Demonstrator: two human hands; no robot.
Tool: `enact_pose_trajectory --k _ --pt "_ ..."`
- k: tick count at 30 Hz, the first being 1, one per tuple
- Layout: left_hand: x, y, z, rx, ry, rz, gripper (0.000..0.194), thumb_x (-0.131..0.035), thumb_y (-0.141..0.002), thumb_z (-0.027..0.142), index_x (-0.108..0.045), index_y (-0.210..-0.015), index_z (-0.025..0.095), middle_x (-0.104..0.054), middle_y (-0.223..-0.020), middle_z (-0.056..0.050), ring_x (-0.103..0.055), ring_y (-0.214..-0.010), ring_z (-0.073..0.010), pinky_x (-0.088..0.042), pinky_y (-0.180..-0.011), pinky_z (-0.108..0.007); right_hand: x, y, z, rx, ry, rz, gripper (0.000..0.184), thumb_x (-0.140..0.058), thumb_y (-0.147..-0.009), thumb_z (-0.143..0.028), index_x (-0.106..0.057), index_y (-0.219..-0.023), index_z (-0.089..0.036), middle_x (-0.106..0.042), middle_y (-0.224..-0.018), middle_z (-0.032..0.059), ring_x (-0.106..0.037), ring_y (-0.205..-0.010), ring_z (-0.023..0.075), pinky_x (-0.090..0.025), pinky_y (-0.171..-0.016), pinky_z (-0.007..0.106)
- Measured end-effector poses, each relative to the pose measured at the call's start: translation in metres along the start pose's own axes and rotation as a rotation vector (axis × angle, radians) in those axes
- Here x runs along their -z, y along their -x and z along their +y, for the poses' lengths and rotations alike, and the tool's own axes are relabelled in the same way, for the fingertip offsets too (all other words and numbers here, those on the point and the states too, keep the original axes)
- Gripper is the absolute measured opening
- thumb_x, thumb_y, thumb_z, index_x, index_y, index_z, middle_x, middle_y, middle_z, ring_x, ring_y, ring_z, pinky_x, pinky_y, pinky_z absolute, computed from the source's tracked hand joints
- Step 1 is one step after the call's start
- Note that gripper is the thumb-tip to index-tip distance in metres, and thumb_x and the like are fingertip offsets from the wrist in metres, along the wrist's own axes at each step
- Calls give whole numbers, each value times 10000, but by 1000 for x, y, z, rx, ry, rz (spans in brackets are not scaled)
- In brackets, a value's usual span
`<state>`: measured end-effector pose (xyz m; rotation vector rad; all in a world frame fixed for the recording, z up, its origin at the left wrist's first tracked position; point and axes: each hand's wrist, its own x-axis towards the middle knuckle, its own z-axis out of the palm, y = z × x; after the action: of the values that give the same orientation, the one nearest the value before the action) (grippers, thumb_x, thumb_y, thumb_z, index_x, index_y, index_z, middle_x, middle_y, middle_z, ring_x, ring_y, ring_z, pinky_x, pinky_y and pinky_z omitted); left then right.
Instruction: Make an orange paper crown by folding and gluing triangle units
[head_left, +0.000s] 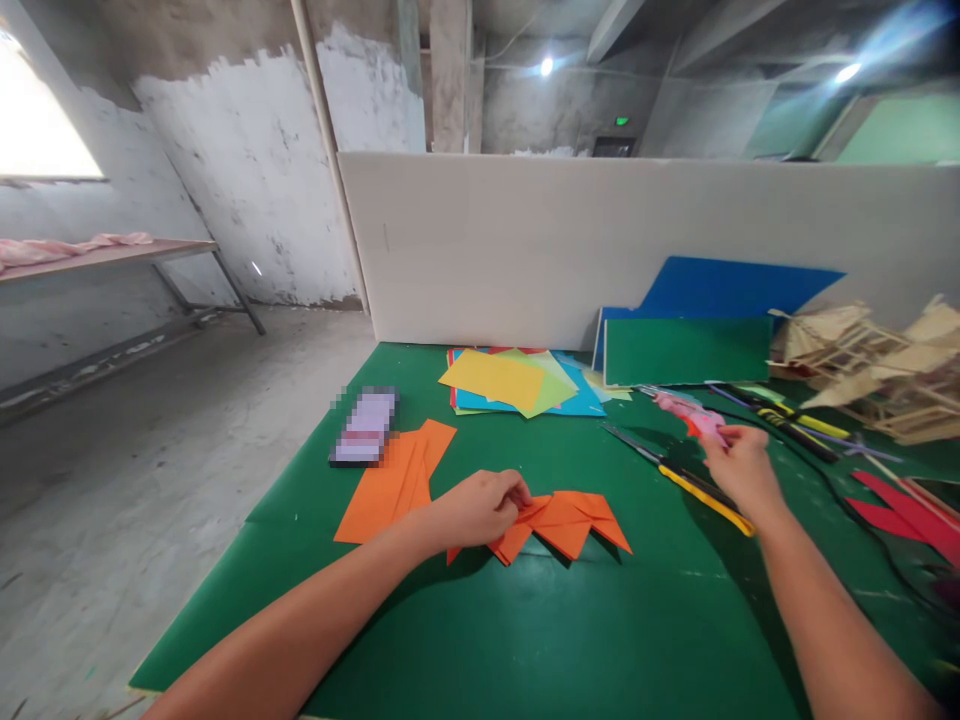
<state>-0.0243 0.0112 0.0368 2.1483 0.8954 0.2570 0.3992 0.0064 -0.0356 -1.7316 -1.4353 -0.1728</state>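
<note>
A zigzag strip of folded orange paper point(574, 522) lies near the middle of the green table. My left hand point(487, 505) rests over its left part, fingers curled and pinching the paper, and hides some of the folds. Off to the right, my right hand point(739, 465) is closed around a pink hot glue gun point(679, 407) with an orange trigger, its nozzle pointing up and left. Scissors point(694, 488) with yellow and black handles lie just left of that hand. More orange paper sheets point(386, 490) with creases lie to the left.
A phone point(365, 428) lies at the table's left edge. Coloured paper sheets point(517, 380) are stacked at the back, before a white board point(480, 250). On the right are a green panel point(686, 350), wooden stick models point(877, 370), a black cord point(832, 490) and red strips point(907, 510).
</note>
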Motion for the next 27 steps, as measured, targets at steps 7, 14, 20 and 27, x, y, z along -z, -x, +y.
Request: enact_pose_trajectory --k 7,14,20,27 --pt "-7 -4 -10 -61 -23 32 152 -483 -836 168 -558 -965 199 -658 -939 -21 -615 -864 -153 -467 -732 -242 -2 6 7 -74 69 71 169 -534 -800 -320 -377 -788 -259 -437 -460 -26 -382 -322 164 -260 -454 333" --pt "-10 -7 -12 -81 -11 24 178 -513 -792 115 -547 -951 189 -645 -884 -18 -613 -814 -146 -470 -703 -239 -6 7 12 128 247 124 113 -526 -800 -268 -439 -739 -230 -389 -439 -26 -296 -312 131 -204 -428 317" --pt "-9 -7 -10 -66 -1 25 192 -523 -779 106 -536 -950 193 -637 -872 -11 -609 -814 -146 -472 -704 -238 -3 1 -37 289 335 20 201 -475 -848 -277 -600 -955 -161 -628 -800 161 -567 -645 278 -379 -559 380" --pt "-11 -10 -7 -64 -26 37 198 -523 -772 100 -529 -946 195 -631 -866 -7 -602 -813 -145 -465 -701 -232 -28 33 -157 627 -85 -617 358 -388 -932 -249 -532 -1258 -280 -635 -1187 70 -556 -1113 214 -459 -889 392"
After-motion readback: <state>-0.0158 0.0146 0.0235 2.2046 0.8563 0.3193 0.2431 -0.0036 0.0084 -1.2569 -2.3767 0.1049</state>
